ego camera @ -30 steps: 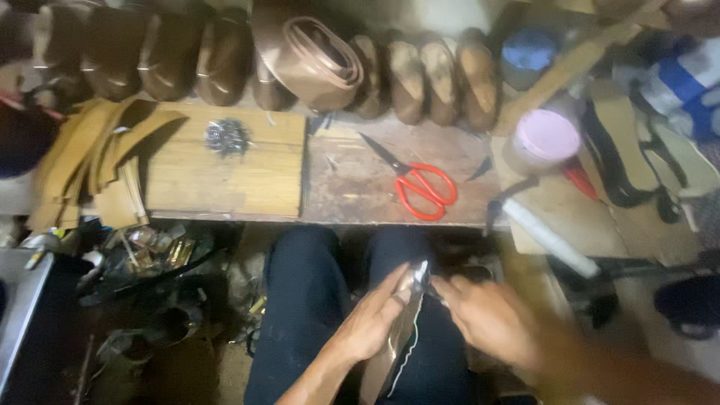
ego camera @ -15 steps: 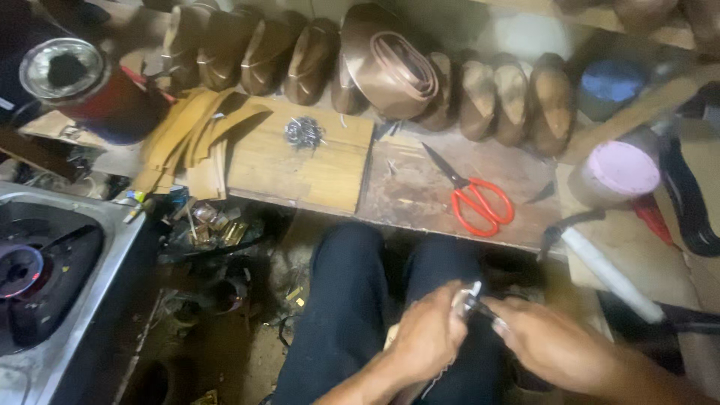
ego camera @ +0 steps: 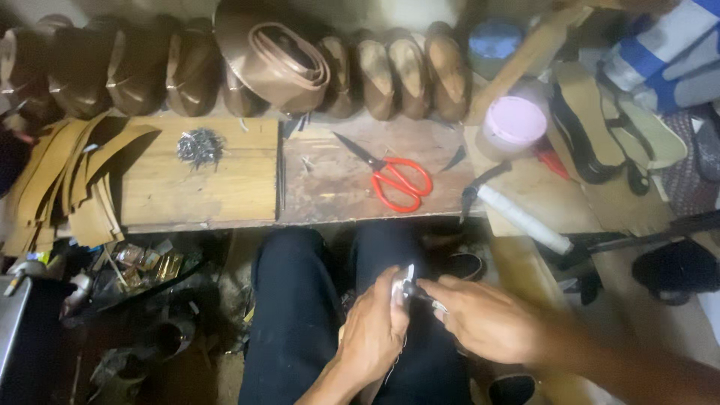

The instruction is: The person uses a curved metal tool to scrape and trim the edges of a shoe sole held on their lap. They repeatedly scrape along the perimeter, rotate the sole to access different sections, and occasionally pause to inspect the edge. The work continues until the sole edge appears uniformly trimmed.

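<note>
Below the bench edge (ego camera: 300, 222), both hands—left hand (ego camera: 373, 334), right hand (ego camera: 480, 319)—meet.

Small pale, shiny piece (ego camera: 407, 274), maybe a sole edge or strip, held upright over the dark-trousered lap, pinched between both hands, lower part hidden, details too blurred
</note>
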